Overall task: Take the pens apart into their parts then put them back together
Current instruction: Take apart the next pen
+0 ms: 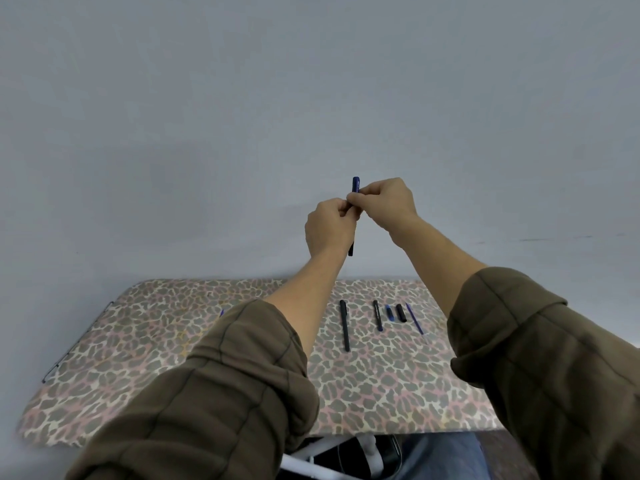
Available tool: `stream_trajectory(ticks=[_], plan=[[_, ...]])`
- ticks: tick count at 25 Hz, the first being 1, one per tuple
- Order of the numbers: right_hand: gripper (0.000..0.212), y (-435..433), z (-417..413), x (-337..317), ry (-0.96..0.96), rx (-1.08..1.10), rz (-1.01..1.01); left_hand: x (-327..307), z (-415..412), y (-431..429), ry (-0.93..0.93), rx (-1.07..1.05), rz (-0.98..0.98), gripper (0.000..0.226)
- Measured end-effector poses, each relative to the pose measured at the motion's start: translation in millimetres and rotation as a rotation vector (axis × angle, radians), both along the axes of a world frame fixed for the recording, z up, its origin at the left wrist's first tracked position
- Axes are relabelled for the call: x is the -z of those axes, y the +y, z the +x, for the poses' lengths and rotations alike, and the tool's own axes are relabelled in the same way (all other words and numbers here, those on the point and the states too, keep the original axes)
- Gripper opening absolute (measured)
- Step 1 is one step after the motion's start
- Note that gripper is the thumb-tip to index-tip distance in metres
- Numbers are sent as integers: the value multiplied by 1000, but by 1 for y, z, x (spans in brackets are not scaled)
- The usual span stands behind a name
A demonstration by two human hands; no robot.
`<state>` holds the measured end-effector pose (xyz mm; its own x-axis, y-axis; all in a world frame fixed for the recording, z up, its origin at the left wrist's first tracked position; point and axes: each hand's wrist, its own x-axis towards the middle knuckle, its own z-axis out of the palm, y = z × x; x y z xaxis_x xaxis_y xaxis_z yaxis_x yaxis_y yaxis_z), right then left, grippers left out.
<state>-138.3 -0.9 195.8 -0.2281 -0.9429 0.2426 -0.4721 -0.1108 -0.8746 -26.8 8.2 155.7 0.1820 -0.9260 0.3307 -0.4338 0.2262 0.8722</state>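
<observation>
Both hands — left hand, right hand — grip one upright blue pen.

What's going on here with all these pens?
A person holds a blue pen upright above the leopard-print table, left hand gripping its lower part, right hand pinching near the top. On it lie a black pen and loose parts: a barrel, a small blue piece, a black cap and a blue refill.

We see through 1 camera only, worn on the head: it looks forward and slightly down (wide-angle, so the edges bow), close above the desk, the grey wall filling the upper frame.
</observation>
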Motion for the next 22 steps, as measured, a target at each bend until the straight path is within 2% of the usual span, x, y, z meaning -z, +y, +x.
stream_trajectory(ticks=[6,10,12,15,18,22], plan=[[22,-4,0,-2,111,7,38,-1,3,-4,-91,60,30,30],[19,-5,3,-3,85,-34,81,-2,2,-5,-26,67,42,34],[21,-7,3,-8,0,-31,73,-1,4,-6,-53,89,48,30],[20,-15,-19,-43,-188,69,-26,32,5,9,-142,154,104,21],[20,-18,-41,-59,-94,102,-59,58,8,10,-86,128,109,24],[24,-14,-35,-14,1,53,99,47,12,-2,-16,118,108,22]])
